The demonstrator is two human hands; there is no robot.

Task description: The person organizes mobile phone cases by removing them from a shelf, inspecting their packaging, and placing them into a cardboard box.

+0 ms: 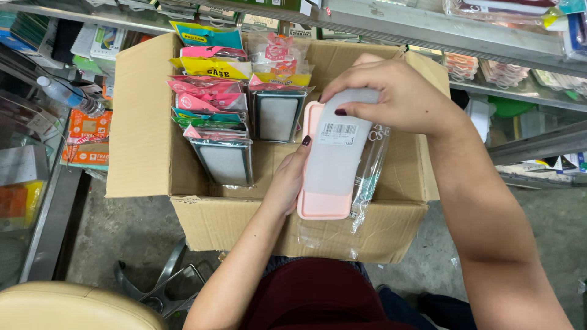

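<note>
A pink phone case (324, 183) with a white insert and a barcode sticker is held over an open cardboard box (147, 134). My left hand (287, 177) supports its left edge from below. My right hand (397, 95) grips the case's top end, fingers curled over it. A clear plastic sleeve (367, 171) hangs around the case's right side. Inside the box stand rows of packaged phone cases (214, 110) with pink, yellow and teal header cards, filling its left half.
Metal shelves (465, 33) with packaged goods run behind and to the right. A plastic bottle (67, 95) and an orange carton (88, 131) sit at left. A beige seat (73, 308) and a metal stool frame (165, 287) are on the concrete floor below.
</note>
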